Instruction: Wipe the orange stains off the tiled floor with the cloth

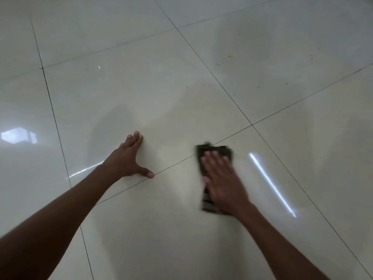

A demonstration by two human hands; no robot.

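Cloth (215, 156), soft and limp, lies flat on the floor (141, 87) under the flat-fingered right hand (222, 178); left hand (127, 158) beside it, spread, braces on tile. Stains (224, 60) lie beyond the cloth.

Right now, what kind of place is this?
Probably an indoor room, type unclear. Large glossy pale floor tiles with dark grout lines reflect a window and a strip light. The right hand presses a dark cloth; the left hand braces flat.
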